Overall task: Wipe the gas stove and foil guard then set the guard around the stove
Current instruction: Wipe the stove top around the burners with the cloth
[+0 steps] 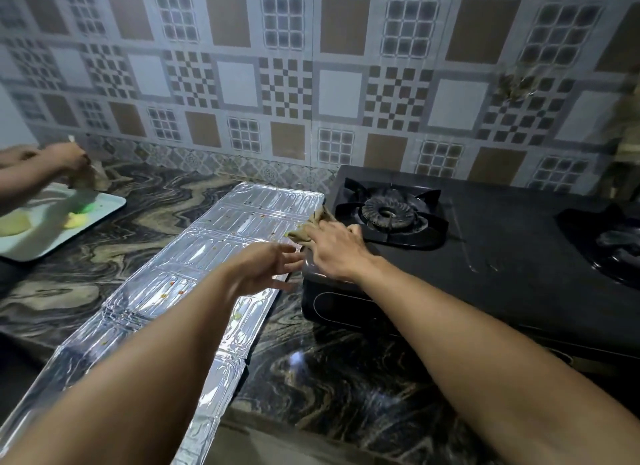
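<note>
Only the head view is on hand, and much of it is soft with motion blur. Flat on the dark marbled counter [145, 201] lies the foil guard [194, 267], a long ribbed silver sheet with small food specks on it; its near end runs under the left forearm and out of the bottom edge, so its full length cannot be seen. Just to its right stands the black gas stove [512, 256], its left burner [388, 213] clear under the pan support, while the right burner [616, 246] is cut off by the frame edge and blurred. The right hand [337, 248] rests at the stove's front left corner, fingers laid over a crumpled brownish cloth [313, 227] that pokes out toward the guard's far end; the hand covers most of the cloth, so whether the fingers curl round it or merely press it cannot be told. The left hand [263, 265] hovers over the guard's right edge with fingers spread and loose, holding nothing, its fingertips smeared by blur. At far left another person's hands [62, 158] work over a pale tray [69, 232] with yellow and green bits, too blurred to name. Patterned wall tiles [311, 83] fill the background.
</note>
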`<act>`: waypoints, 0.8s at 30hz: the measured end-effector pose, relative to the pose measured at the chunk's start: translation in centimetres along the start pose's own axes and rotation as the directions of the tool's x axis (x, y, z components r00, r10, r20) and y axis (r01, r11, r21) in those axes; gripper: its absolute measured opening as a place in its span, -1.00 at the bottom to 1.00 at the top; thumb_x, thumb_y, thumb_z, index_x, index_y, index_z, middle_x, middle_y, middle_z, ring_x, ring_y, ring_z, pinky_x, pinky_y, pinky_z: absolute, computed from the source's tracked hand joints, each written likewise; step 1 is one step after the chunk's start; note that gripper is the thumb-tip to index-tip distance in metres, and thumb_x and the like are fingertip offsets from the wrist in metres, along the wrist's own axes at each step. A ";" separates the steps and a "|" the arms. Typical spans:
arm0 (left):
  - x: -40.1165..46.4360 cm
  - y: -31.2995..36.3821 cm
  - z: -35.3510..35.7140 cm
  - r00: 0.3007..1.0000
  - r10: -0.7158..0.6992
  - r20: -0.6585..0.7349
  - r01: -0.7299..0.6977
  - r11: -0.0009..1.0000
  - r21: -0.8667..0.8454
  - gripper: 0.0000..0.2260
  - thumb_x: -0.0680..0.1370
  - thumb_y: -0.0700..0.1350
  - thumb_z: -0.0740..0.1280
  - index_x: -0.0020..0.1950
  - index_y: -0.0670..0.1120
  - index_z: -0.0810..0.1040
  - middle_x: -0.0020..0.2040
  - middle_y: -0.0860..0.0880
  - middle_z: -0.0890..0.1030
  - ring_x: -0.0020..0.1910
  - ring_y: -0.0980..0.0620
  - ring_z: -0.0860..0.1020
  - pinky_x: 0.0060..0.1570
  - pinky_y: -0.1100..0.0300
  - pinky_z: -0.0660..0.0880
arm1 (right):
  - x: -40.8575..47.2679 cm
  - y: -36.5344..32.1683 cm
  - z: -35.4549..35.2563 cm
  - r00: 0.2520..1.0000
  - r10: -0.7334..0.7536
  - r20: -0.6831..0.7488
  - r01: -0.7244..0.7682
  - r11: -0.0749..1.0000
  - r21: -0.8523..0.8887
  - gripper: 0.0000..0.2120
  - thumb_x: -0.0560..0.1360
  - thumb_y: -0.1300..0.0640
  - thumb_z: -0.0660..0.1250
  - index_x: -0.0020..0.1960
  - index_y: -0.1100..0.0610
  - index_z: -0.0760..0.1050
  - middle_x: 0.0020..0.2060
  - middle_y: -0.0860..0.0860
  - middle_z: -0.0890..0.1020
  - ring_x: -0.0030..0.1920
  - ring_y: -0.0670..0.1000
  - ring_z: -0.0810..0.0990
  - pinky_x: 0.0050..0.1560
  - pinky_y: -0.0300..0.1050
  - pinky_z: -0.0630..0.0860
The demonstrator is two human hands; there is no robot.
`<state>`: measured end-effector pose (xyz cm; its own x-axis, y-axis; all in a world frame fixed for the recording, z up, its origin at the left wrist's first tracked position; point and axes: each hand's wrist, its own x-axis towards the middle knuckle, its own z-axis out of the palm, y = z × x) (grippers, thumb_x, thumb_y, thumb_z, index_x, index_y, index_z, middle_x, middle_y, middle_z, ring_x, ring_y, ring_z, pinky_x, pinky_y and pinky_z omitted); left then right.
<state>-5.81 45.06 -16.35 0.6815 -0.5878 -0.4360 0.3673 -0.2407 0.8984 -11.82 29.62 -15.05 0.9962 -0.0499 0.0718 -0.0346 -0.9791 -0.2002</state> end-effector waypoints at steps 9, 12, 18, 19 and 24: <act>0.3 -1.6 -0.5 0.996 -0.040 0.077 0.062 0.945 -0.320 -0.46 0.30 -0.38 -0.02 0.26 -0.33 0.37 -0.05 -0.23 0.62 -0.04 -0.10 0.64 0.11 -0.24 0.47 | -3.8 1.6 1.4 0.937 -0.283 -0.205 0.309 0.945 0.106 -0.58 0.48 0.15 0.15 0.30 -0.02 0.50 0.14 0.02 0.58 0.21 0.07 0.49 0.33 0.04 0.31; 0.1 -1.2 -0.6 0.996 -0.036 0.086 0.062 0.943 -0.328 -0.51 0.29 -0.29 0.01 0.19 -0.33 0.36 -0.21 -0.24 0.64 -0.24 -0.13 0.66 0.01 -0.22 0.53 | -5.5 1.5 2.0 0.910 -0.343 -0.234 0.340 0.939 -0.055 -0.54 0.41 0.21 0.21 0.28 -0.02 0.50 0.20 0.06 0.56 0.26 0.12 0.47 0.37 0.07 0.27; 1.0 0.8 0.4 0.947 0.107 -0.302 -0.062 0.986 0.154 -0.81 0.46 -0.13 0.16 0.02 -0.16 0.43 0.21 -0.20 0.51 0.10 -0.17 0.54 -0.05 0.03 0.40 | -9.4 3.9 2.7 0.887 -0.439 -0.139 0.366 0.855 -0.367 -0.54 0.35 0.16 0.10 0.17 -0.04 0.57 0.25 0.09 0.54 0.29 0.15 0.47 0.33 0.15 0.35; 1.3 1.1 1.0 0.918 0.201 -0.341 -0.096 0.949 0.302 -0.68 0.45 -0.10 0.20 0.17 -0.18 0.44 0.25 -0.19 0.49 0.15 -0.16 0.51 -0.02 0.05 0.39 | -10.3 4.9 2.6 0.893 -0.427 -0.143 0.349 0.857 -0.380 -0.55 0.36 0.15 0.11 0.17 -0.04 0.57 0.25 0.09 0.54 0.29 0.15 0.48 0.35 0.14 0.34; 1.2 1.8 6.8 0.760 0.648 -0.047 -0.268 0.378 0.886 -0.56 0.57 -0.09 0.18 0.45 -0.14 0.35 0.43 -0.14 0.42 0.37 -0.16 0.40 0.41 -0.07 0.25 | -15.3 10.1 1.7 0.936 -0.298 -0.188 0.228 0.918 -0.325 -0.51 0.31 0.18 0.36 0.24 -0.06 0.53 0.26 0.12 0.55 0.33 0.16 0.46 0.44 0.13 0.25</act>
<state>-8.62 38.70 -14.89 0.7855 -0.5666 0.2487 -0.6048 -0.6181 0.5021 -27.30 20.84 -19.88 0.9276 0.2084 0.3102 0.1688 -0.9742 0.1498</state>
